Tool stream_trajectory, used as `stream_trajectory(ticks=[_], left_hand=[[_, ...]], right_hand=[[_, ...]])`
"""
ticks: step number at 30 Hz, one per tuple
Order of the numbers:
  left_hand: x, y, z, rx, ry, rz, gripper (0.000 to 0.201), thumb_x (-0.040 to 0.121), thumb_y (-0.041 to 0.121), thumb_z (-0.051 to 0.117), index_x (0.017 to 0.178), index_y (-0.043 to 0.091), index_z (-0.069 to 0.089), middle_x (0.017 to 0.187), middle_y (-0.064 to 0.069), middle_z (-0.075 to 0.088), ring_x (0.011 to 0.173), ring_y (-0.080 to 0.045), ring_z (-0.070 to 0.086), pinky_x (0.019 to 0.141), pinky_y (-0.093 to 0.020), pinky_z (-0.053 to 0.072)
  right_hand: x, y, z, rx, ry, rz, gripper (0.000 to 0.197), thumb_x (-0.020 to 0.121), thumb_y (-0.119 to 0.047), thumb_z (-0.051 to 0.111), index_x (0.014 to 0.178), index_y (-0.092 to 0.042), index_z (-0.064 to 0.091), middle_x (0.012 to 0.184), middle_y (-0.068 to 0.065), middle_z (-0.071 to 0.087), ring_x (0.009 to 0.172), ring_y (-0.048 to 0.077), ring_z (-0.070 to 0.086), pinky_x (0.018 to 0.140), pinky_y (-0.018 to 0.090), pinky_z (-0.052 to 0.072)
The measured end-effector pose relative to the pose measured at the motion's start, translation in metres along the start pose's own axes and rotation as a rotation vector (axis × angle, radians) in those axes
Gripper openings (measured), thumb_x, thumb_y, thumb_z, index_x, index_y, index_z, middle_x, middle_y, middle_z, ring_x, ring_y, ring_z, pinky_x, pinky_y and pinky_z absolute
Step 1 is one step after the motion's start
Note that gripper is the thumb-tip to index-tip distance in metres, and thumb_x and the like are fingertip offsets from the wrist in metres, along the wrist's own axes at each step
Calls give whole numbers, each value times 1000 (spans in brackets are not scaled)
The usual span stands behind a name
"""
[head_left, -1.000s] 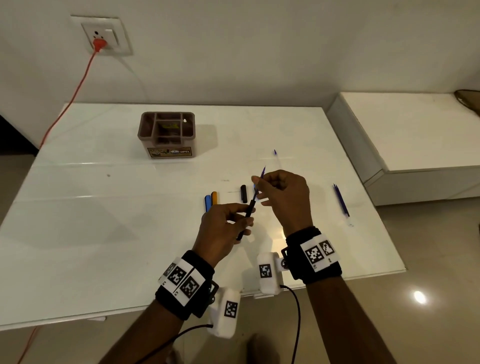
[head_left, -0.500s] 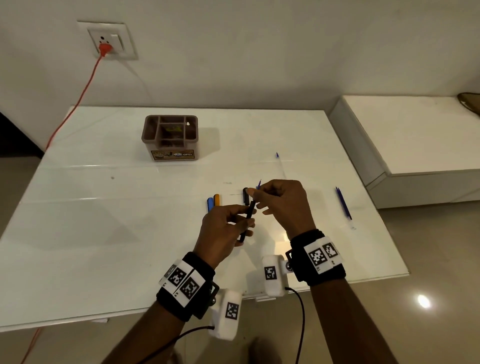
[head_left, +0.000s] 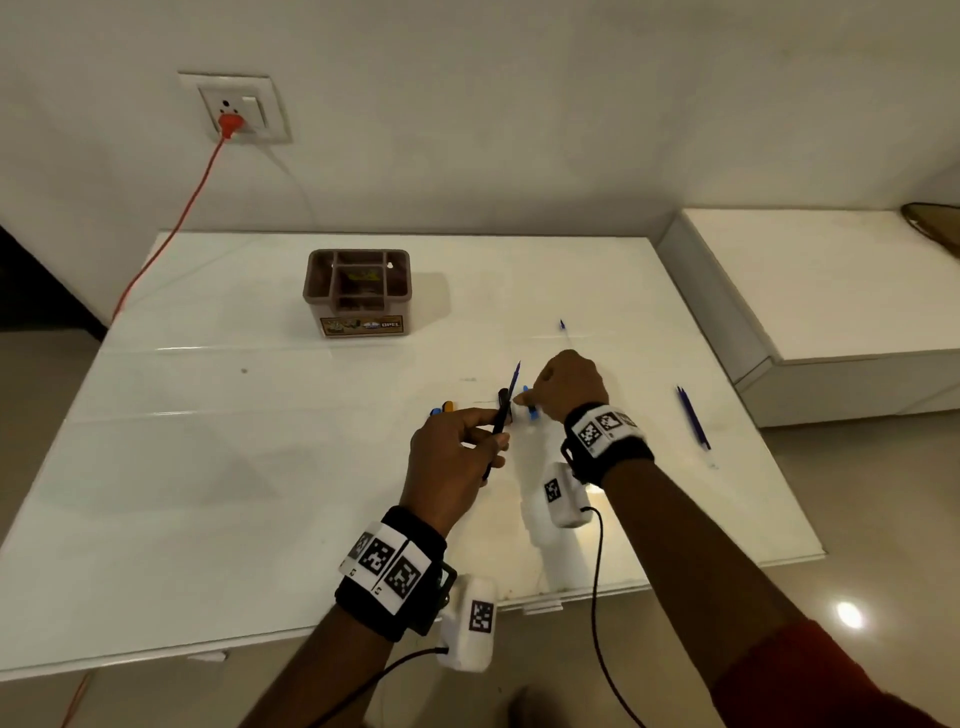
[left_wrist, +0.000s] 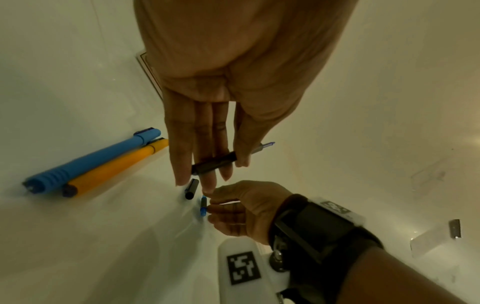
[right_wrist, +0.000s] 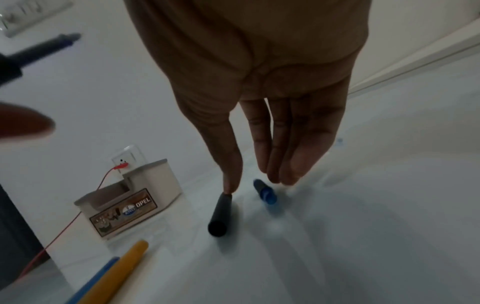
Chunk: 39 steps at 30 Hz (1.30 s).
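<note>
My left hand (head_left: 491, 441) grips a black pen barrel (left_wrist: 215, 162) upright above the table, a blue refill tip (head_left: 516, 370) sticking out of its top. My right hand (head_left: 524, 401) reaches down to the table just beyond it, fingers straight. Its thumb tip touches the end of a loose black cap (right_wrist: 220, 214). A small blue cap (right_wrist: 265, 191) lies between thumb and fingers, not pinched. In the left wrist view the black cap (left_wrist: 191, 188) and blue cap (left_wrist: 203, 207) lie side by side under both hands.
A blue pen (left_wrist: 91, 158) and an orange pen (left_wrist: 116, 166) lie together left of the caps. A brown compartment organiser (head_left: 357, 291) stands further back on the white table (head_left: 208, 493). A blue pen (head_left: 693, 415) lies near the right edge, a small blue piece (head_left: 562, 325) behind.
My right hand has let go of the top of the pen and dropped forward to the caps on the table. The left hand still holds the pen.
</note>
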<state>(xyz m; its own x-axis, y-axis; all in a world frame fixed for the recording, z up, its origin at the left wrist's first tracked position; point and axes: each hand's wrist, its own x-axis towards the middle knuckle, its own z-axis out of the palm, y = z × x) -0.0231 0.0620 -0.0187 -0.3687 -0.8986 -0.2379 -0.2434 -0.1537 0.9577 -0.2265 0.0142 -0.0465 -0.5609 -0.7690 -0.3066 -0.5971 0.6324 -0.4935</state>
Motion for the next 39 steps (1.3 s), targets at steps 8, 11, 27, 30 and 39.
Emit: stream_trajectory(ticks=[8, 11, 27, 30, 39], left_hand=[[-1, -3, -3, 9, -10, 2, 24, 93, 15, 68, 116, 20, 74, 87, -3, 78, 77, -19, 77, 69, -43, 63], [-3, -5, -2, 19, -14, 4, 22, 92, 16, 69, 112, 23, 75, 84, -1, 77, 76, -18, 77, 68, -42, 62], [-1, -19, 7, 163, -9, 26, 23, 91, 22, 73, 113, 25, 75, 83, 5, 78, 74, -11, 76, 80, -35, 63], [-2, -18, 8, 164, -13, 23, 22, 91, 22, 72, 113, 26, 76, 82, 5, 78, 74, -11, 76, 81, -37, 62], [-1, -20, 7, 171, -12, 7, 22, 91, 21, 73, 113, 25, 76, 82, 5, 78, 73, -11, 76, 80, -36, 63]], right_hand=[[-7, 2, -4, 218, -67, 74, 19, 77, -13, 74, 91, -1, 73, 94, 20, 76, 74, 27, 72, 69, 36, 64], [-49, 11, -23, 685, 2, 44, 6, 81, 7, 70, 86, 9, 74, 83, 25, 74, 61, 28, 68, 60, 34, 61], [-95, 9, -32, 1055, 131, -213, 13, 92, 3, 69, 101, 12, 66, 88, 27, 75, 81, 38, 77, 72, 44, 65], [-95, 9, -32, 1048, 145, -222, 13, 92, 2, 69, 101, 11, 66, 87, 25, 75, 80, 37, 77, 72, 43, 65], [-92, 6, -32, 980, 161, -234, 13, 90, 2, 71, 100, 10, 67, 88, 24, 77, 74, 37, 77, 65, 37, 64]])
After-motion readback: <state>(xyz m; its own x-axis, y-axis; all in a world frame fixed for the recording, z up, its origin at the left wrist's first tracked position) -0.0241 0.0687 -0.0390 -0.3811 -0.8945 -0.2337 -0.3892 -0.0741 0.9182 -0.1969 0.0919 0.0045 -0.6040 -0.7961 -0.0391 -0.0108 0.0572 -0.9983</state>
